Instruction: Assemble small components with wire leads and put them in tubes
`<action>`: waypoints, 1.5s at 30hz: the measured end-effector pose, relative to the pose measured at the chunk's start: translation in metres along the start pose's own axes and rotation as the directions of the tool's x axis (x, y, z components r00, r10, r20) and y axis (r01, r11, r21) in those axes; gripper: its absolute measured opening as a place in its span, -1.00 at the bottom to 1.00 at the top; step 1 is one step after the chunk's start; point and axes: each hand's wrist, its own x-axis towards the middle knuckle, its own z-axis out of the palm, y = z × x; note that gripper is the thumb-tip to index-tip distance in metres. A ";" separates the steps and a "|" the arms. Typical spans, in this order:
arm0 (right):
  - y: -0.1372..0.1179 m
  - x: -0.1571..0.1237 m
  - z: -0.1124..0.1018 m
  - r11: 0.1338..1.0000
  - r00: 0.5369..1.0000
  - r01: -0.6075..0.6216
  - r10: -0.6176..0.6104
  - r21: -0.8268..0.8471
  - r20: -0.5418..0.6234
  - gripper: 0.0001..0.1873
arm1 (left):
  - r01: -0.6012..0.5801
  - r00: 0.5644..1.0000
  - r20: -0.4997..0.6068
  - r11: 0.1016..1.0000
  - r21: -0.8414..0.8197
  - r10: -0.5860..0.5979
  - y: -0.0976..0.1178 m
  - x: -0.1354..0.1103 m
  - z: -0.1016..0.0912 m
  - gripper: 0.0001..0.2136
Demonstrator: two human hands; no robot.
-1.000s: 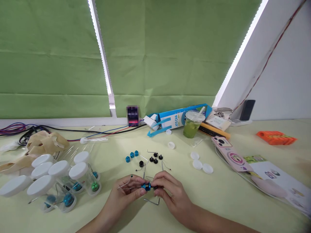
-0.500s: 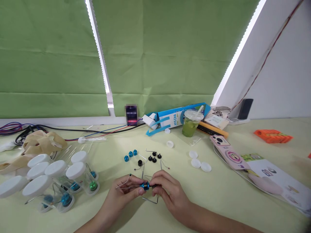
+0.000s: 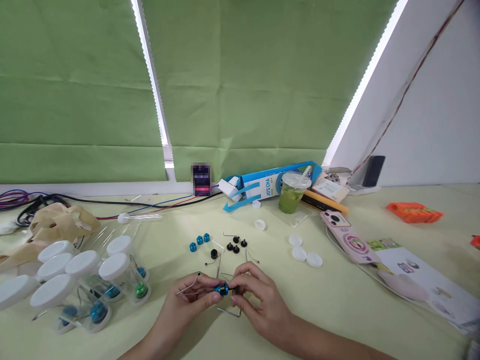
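Hands (image 3: 264, 302) pinch shiny blue metallic pc (image 3: 224, 289), blk bit (image 3: 234, 289); bent rod (image 3: 228, 312) nr.

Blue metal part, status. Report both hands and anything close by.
Left hand pinching blue metal part. Right hand gripping black piece at its end. Bent metal rod close by, near both hands.

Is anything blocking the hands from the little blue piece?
Nothing visible is. The left hand holds the blue piece in its fingers, and the right hand holds a small dark part beside it.
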 end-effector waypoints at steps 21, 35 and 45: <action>0.001 -0.001 0.000 0.997 0.999 0.015 -0.018 -0.080 -0.031 -0.84 | -0.035 0.999 -0.035 0.997 -0.067 0.033 -0.001 -0.002 0.005 -0.85; 0.005 0.000 0.002 0.986 0.997 -0.003 -0.010 -0.168 -0.074 -0.87 | -0.043 0.991 -0.130 0.999 -0.028 0.039 0.001 -0.004 0.012 -0.81; 0.008 -0.002 0.005 0.985 0.989 -0.107 0.092 -0.134 -0.116 -0.89 | -0.006 0.995 -0.100 0.993 -0.115 -0.006 0.002 -0.006 0.014 -0.82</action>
